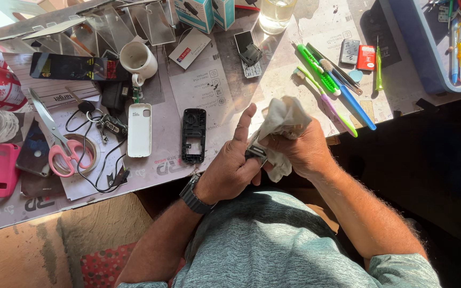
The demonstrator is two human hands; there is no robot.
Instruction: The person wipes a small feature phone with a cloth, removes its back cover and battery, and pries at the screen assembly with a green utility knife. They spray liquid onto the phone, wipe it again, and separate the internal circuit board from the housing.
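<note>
Cloth (284,120) white and crumpled, small dark part (255,152) half hidden

White cloth (283,124) in right hand (301,150); black watch strap (194,198) on left wrist. Black phone frame (193,135) beside white phone cover (139,129). Pink-handled scissors (60,143) left. Green and blue toothbrushes (333,88) right. Shirt (273,245) heathered grey-green.

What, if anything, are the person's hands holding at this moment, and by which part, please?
The right hand grips a crumpled white cloth around its middle. The left hand pinches a small dark metallic part by its edge; its kind cannot be told.
</note>
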